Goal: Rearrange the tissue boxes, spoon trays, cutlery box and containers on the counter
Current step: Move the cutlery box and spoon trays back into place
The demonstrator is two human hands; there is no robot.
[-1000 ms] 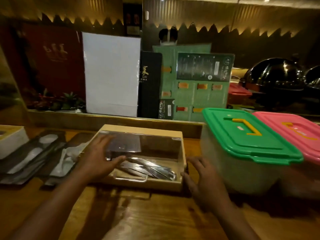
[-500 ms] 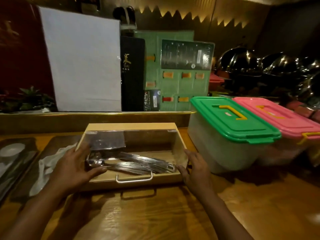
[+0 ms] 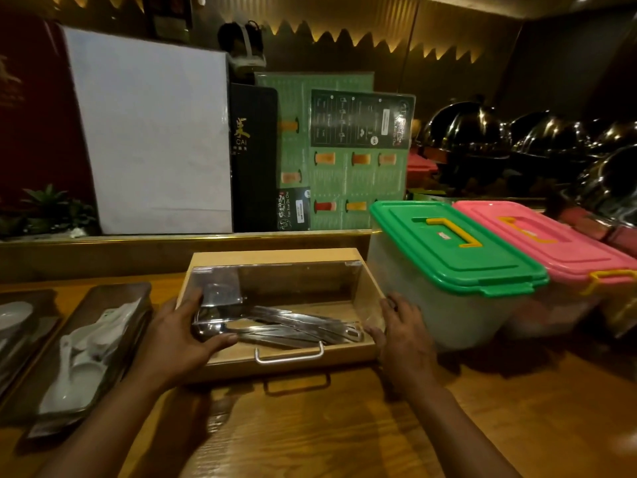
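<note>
A wooden cutlery box [image 3: 275, 257] with a clear lid and a metal handle sits in the middle of the wooden counter, with steel cutlery inside. My left hand [image 3: 175, 343] grips its left front corner, thumb over the lid. My right hand [image 3: 401, 334] presses flat against its right side. Just right of the box stands a container with a green lid [image 3: 455, 250], and beside that one with a pink lid [image 3: 551, 243]. To the left lie two dark spoon trays [image 3: 113, 298] [image 3: 20, 319] holding white spoons.
A raised wooden ledge [image 3: 103, 253] runs behind the counter, with a white board, black and green menus standing on it. Steel chafing-dish domes [image 3: 482, 132] fill the back right. Bare counter [image 3: 344, 426] lies in front of the box.
Both hands have closed in on the two sides of the cutlery box. The view has shifted right, so the far-left tray and box have left the frame.
</note>
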